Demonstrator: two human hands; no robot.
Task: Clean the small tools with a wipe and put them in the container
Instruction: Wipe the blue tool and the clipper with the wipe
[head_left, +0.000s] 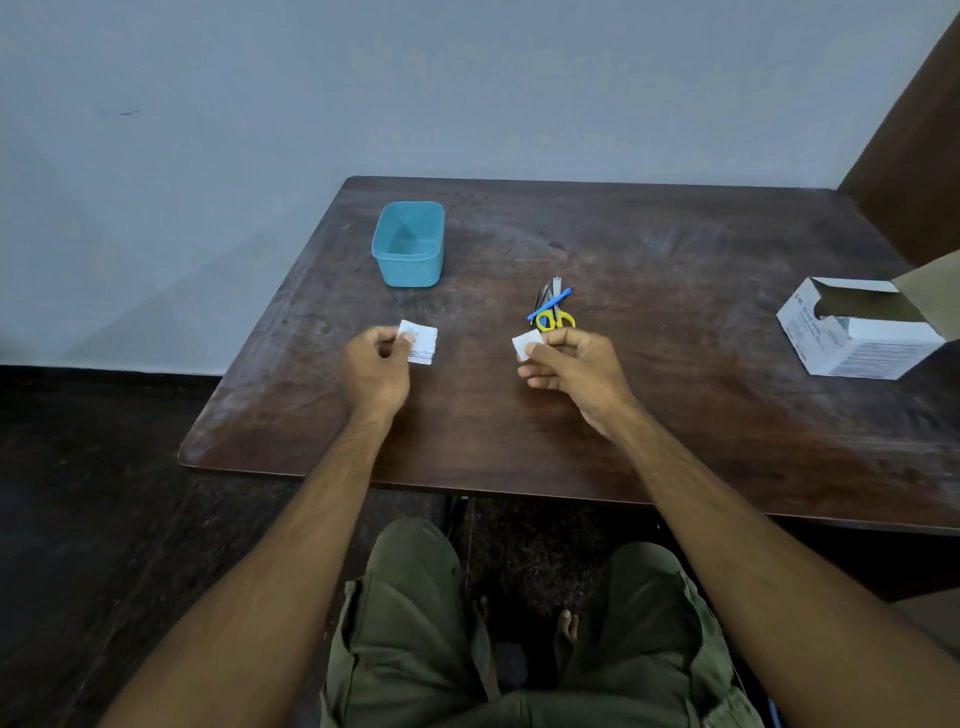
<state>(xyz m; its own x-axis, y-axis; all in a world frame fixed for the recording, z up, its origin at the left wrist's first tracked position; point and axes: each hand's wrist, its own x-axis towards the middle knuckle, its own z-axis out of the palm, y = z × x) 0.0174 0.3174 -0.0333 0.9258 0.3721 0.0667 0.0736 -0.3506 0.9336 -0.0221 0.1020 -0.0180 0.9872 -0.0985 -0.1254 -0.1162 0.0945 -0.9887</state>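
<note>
My left hand (378, 364) pinches a white wipe packet (422, 344) with blue print, held just above the table. A small folded white wipe (525, 344) is held between the thumb and fingers of my right hand (571, 364). Just beyond the right hand lies a small pile of tools (554, 306): yellow-handled scissors (556, 319), a thin blue tool (550, 304) and some dark metal pieces. The blue plastic container (409, 244) stands open and empty at the table's far left, beyond my left hand.
An opened white cardboard box of wipes (857, 332) sits at the right edge of the dark wooden table (675, 405). A grey wall lies behind, a brown panel at far right. My knees are under the near edge.
</note>
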